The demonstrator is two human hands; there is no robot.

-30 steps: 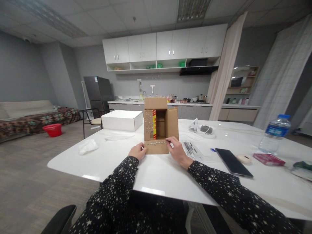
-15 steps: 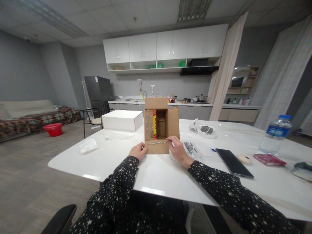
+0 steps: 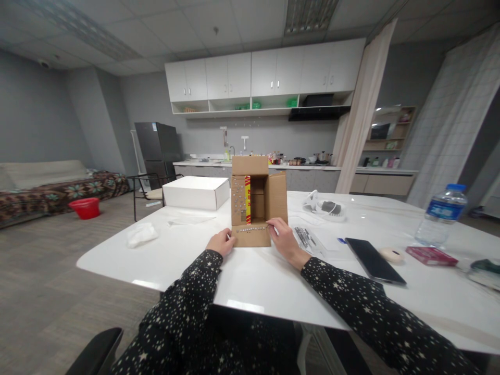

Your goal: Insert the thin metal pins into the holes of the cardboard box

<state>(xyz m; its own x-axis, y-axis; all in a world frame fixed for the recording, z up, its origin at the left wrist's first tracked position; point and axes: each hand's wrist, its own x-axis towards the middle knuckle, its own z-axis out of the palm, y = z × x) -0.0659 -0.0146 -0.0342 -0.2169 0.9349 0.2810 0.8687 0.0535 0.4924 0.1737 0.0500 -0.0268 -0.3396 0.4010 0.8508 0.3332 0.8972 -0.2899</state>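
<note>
A small cardboard box (image 3: 275, 200) lies on its side with its opening toward me and its flaps spread. Small shiny stud-like dots cover the left flap (image 3: 239, 200), next to a yellow and red strip. Across the lower flap (image 3: 252, 239) runs a row of small pale beads (image 3: 253, 229). My left hand (image 3: 221, 242) grips that flap's left edge between thumb and curled fingers. At the right end of the row, the fingertips of my right hand (image 3: 282, 237) are pinched together. Whatever they hold is too small to make out.
A white box (image 3: 195, 192) and a crumpled tissue (image 3: 141, 234) are on the left of the white table. To the right are a clear packet of small tools (image 3: 307, 238), a phone (image 3: 375, 260), a round beige case (image 3: 391, 254), a maroon box (image 3: 432, 256) and a water bottle (image 3: 441, 214).
</note>
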